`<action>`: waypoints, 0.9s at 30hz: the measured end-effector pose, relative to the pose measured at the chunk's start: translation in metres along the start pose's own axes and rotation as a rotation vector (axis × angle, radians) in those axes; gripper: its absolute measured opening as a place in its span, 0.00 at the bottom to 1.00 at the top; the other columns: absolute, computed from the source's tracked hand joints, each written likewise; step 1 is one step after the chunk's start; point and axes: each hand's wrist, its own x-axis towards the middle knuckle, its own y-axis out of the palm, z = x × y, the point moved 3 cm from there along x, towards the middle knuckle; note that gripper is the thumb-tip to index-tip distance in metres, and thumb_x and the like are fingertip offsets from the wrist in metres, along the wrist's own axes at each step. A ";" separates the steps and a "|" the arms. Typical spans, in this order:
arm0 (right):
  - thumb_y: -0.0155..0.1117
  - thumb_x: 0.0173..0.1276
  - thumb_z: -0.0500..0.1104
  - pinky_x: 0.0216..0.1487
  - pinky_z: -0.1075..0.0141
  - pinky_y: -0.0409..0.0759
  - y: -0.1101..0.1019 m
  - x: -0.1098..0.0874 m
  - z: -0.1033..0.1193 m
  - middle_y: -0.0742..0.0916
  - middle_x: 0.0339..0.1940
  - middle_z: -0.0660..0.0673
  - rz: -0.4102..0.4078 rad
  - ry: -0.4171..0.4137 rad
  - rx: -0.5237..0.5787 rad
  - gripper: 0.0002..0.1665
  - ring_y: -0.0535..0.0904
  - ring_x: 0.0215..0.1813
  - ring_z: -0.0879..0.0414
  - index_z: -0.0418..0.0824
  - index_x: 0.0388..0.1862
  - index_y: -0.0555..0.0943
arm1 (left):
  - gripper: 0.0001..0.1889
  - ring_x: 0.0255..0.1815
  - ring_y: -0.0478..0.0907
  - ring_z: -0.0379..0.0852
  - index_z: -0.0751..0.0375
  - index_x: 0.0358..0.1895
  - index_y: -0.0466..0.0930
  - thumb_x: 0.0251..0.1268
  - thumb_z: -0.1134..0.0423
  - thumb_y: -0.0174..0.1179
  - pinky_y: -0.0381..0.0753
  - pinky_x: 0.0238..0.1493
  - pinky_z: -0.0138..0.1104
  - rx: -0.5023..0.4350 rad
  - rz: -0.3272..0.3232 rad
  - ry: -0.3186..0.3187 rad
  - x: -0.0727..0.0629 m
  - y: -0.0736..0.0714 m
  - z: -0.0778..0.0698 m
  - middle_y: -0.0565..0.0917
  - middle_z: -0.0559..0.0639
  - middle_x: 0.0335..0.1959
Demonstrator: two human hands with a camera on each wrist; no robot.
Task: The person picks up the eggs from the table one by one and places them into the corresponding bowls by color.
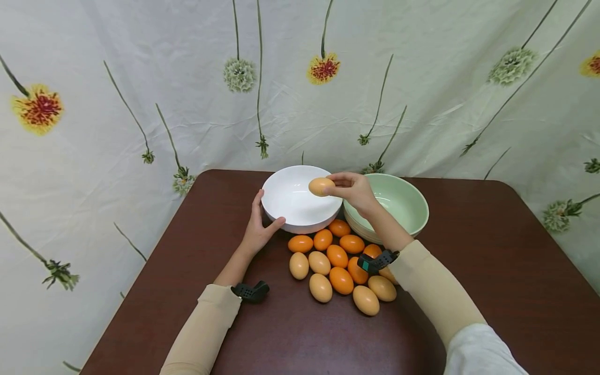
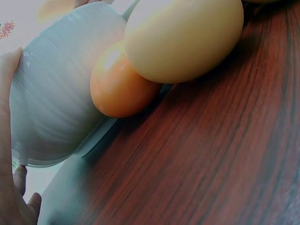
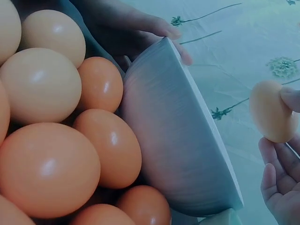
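My right hand [image 1: 354,191] pinches a light tan egg [image 1: 321,186] between thumb and fingers, above the right part of a white bowl [image 1: 297,208]. In the right wrist view, that egg is apart from the bowl's rim. My left hand [image 1: 257,229] holds the bowl at its left side, the thumb at the near rim and the fingers spread along the outside. No eggs show inside the bowl. Just in front of it lie several orange eggs [image 1: 337,256] and several tan eggs [image 1: 321,288] in a loose cluster. My right forearm hides part of this cluster.
A pale green bowl [image 1: 398,200] stands right of the white bowl, close against it, partly behind my right hand. Both bowls are near the far edge of the dark brown table [image 1: 300,338]. A flower-printed cloth [image 1: 281,114] hangs behind.
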 end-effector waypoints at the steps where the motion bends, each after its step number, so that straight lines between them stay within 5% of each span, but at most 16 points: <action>1: 0.71 0.59 0.32 0.48 0.65 0.80 0.001 0.002 0.000 0.87 0.42 0.45 0.001 0.002 -0.001 0.23 0.82 0.42 0.57 0.26 0.53 0.80 | 0.49 0.78 0.39 0.54 0.67 0.77 0.35 0.63 0.66 0.62 0.42 0.75 0.47 -0.001 -0.001 0.000 0.000 0.000 0.000 0.39 0.63 0.78; 27: 0.74 0.59 0.40 0.54 0.59 0.78 0.035 0.037 -0.015 0.85 0.47 0.36 0.011 0.109 -0.140 0.24 0.81 0.49 0.47 0.31 0.52 0.82 | 0.48 0.78 0.40 0.54 0.68 0.77 0.35 0.64 0.67 0.61 0.42 0.75 0.46 0.003 -0.002 -0.009 0.001 0.001 -0.002 0.39 0.62 0.78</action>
